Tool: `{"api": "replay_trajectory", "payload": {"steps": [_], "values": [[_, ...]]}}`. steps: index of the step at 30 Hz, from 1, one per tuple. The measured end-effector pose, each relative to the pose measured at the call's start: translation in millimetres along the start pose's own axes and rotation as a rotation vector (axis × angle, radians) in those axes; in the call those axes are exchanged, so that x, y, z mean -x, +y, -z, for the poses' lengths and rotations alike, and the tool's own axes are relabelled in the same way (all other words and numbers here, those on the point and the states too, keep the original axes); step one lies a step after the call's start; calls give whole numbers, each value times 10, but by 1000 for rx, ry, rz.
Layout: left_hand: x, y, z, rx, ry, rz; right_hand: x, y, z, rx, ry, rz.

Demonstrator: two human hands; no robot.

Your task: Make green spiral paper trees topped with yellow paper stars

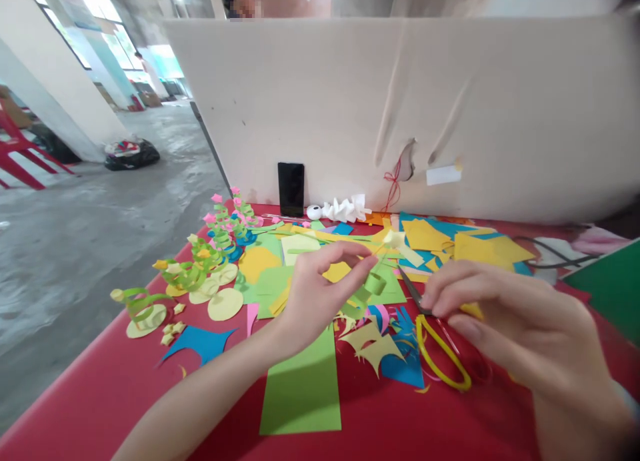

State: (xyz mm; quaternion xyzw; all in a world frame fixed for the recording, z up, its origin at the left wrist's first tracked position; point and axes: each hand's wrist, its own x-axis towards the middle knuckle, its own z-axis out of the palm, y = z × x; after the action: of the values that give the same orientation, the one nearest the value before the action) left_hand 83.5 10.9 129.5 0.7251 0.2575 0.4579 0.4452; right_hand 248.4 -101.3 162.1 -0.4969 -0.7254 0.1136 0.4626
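My left hand (325,291) is raised above the scraps, thumb and forefinger pinched on a thin yellow paper strip (381,249). A pale yellow paper star (395,239) shows just beyond these fingertips, and a curled green paper strip (374,284) hangs below them. On the right, my right hand (515,314) has its fingers closed at the pivot of a pair of scissors (440,354) with yellow handles. The dark blades point away and to the left. Part of the scissors is hidden behind my fingers.
Small paper plants (143,307) on round bases line the table's left edge. Blue and cream scraps (375,344) and a green sheet (303,387) lie on the red table (210,414). A phone (291,189) leans against a white board (320,101) behind.
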Motion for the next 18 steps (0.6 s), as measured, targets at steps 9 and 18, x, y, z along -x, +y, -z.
{"api": "replay_trajectory", "payload": {"steps": [9,18], "values": [[43,-32,-7,99,-113,131,492,541,327,686,124,-520],[45,-14,-52,267,-157,321,1134,978,393,709,297,-647]]}}
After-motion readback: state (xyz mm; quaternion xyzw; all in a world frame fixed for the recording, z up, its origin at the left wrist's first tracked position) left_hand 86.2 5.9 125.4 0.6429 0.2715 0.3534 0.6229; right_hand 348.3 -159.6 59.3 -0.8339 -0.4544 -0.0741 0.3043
